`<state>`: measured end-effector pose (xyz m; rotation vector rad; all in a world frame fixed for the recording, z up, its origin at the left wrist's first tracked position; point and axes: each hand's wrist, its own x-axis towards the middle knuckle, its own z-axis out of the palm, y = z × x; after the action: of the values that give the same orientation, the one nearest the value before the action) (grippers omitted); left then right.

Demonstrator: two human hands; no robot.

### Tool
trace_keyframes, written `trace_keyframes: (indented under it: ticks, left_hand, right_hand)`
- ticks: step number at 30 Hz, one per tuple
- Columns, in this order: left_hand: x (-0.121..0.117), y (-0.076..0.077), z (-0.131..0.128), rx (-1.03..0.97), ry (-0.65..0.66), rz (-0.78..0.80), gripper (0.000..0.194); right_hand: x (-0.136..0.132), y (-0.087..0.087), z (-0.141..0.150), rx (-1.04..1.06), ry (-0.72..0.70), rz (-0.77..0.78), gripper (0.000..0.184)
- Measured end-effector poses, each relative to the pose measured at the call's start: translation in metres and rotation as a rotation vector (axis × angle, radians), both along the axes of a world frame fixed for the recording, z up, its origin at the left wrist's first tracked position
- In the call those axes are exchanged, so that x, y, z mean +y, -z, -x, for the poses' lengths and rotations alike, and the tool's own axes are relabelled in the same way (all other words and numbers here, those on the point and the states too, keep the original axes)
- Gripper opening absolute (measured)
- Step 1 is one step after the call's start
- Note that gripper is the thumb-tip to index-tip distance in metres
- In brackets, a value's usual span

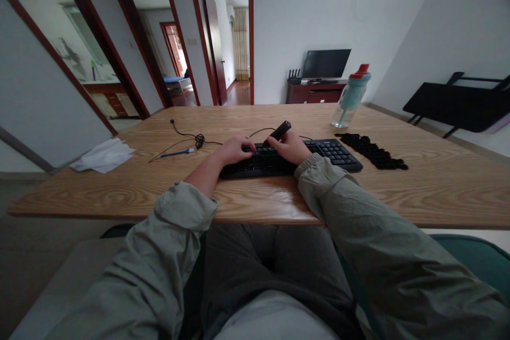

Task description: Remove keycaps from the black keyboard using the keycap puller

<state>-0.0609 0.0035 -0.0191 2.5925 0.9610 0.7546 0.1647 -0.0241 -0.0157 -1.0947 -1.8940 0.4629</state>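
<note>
A black computer keyboard lies near the table's front edge, partly stripped of its keycaps. My left hand rests on its left part, with fingers bent and drawn together at the key area. Whatever they pinch there is too small to make out. Closed in my right hand is a short black cylindrical handle, tilted over the keyboard's middle. Its lower end is hidden, so its kind does not show. To the right, loose black keycaps are set out in a slanting band on the wood.
The wooden table also carries a blue brush, a coiled black cable, white tissues at left and a water bottle at the back right. A black folded item stands beyond the table's right side.
</note>
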Motion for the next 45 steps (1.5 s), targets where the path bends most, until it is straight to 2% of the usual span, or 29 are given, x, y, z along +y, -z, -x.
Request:
trace_keyframes:
  ticks: [6, 10, 20, 26, 32, 38, 45]
  left_hand:
    - [-0.003, -0.003, -0.001, 0.025, 0.013, -0.020, 0.015]
    - [-0.003, -0.002, -0.002, 0.037, 0.004, -0.041, 0.014]
    - [-0.001, -0.001, -0.003, 0.050, -0.009, -0.071, 0.013]
    - [-0.002, 0.000, -0.004, 0.052, -0.032, -0.075, 0.012]
    - [-0.004, -0.002, -0.004, 0.077, -0.025, -0.071, 0.012]
    - [-0.004, -0.002, -0.006, 0.080, -0.038, -0.060, 0.012]
    - [-0.005, -0.001, -0.006, 0.128, -0.048, -0.062, 0.014]
  right_hand:
    - [-0.004, 0.000, 0.003, -0.084, 0.021, -0.015, 0.031]
    - [-0.001, 0.004, 0.006, -0.081, 0.036, -0.046, 0.032]
    - [0.006, 0.009, 0.006, -0.055, 0.051, -0.009, 0.031]
    - [0.002, 0.009, 0.008, -0.051, 0.034, -0.062, 0.031]
    - [-0.008, 0.006, 0.009, -0.138, -0.038, -0.169, 0.028]
    - [-0.010, 0.004, 0.009, -0.200, 0.060, -0.143, 0.030]
    - [-0.025, 0.002, 0.012, -0.330, 0.032, -0.174, 0.028]
